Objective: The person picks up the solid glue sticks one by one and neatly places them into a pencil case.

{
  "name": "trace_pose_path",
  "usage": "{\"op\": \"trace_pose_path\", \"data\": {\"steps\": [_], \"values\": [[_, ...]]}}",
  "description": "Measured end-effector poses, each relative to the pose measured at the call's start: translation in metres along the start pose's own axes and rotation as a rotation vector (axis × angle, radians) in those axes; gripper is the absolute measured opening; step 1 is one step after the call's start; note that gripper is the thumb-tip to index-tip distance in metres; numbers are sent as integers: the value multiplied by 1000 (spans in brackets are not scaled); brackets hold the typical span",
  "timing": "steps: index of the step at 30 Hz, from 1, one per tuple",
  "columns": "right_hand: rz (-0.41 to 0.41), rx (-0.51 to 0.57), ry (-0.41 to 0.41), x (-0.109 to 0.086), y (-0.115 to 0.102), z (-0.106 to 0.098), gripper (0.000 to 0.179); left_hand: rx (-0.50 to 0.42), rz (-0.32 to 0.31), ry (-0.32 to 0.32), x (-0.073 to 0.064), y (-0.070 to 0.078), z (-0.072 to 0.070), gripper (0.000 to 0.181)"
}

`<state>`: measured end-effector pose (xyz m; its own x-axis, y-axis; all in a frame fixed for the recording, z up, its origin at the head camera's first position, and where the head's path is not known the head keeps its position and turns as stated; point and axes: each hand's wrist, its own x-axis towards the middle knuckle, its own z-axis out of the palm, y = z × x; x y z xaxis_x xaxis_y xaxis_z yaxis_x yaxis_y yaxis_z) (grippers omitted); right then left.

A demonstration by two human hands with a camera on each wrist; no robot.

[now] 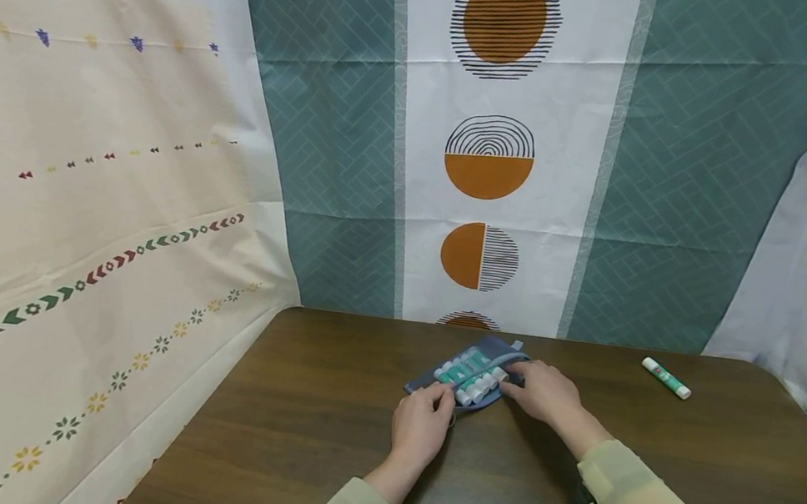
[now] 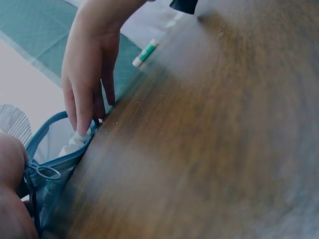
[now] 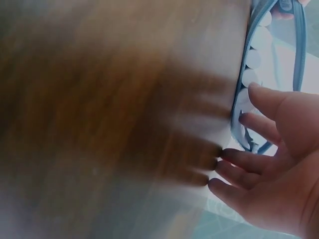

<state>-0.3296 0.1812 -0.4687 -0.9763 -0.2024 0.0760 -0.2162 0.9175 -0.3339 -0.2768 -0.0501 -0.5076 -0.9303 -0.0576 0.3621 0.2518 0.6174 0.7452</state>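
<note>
A blue zippered pouch [image 1: 425,381] with a see-through side lies on the table, its zipper open. Several green-and-white glue sticks [image 1: 475,370] sit side by side inside, their white ends at the opening. My left hand [image 1: 420,426] pinches the pouch's near left edge by the zipper pull [image 2: 47,172]. At the opposite end my right hand [image 1: 545,391] reaches into the opening. In the right wrist view, its thumb and index finger are on either side of the white end of the outermost glue stick [image 3: 244,101]; the other fingers extend past the pouch's rim.
Another glue stick [image 1: 666,378] lies alone near the back right of the brown wooden table [image 1: 320,435]. Behind the table's far edge hangs a patterned cloth [image 1: 340,152], and a cream printed cloth [image 1: 82,162] covers the left side.
</note>
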Motion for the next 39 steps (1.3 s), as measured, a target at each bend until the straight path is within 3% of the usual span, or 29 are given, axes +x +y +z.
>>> {"op": "trace_pose_path", "data": {"steps": [15, 27, 39], "values": [[-62, 69, -26, -21, 9, -13, 56, 13, 9, 3, 0, 0, -1, 24], [-50, 48, 37, -46, 25, -27, 60, 19, 5, 6, -1, -1, -1, 24], [-24, -22, 158, -68, 56, -44, 69, 4, 0, 1, 0, -1, -1, 24]]}}
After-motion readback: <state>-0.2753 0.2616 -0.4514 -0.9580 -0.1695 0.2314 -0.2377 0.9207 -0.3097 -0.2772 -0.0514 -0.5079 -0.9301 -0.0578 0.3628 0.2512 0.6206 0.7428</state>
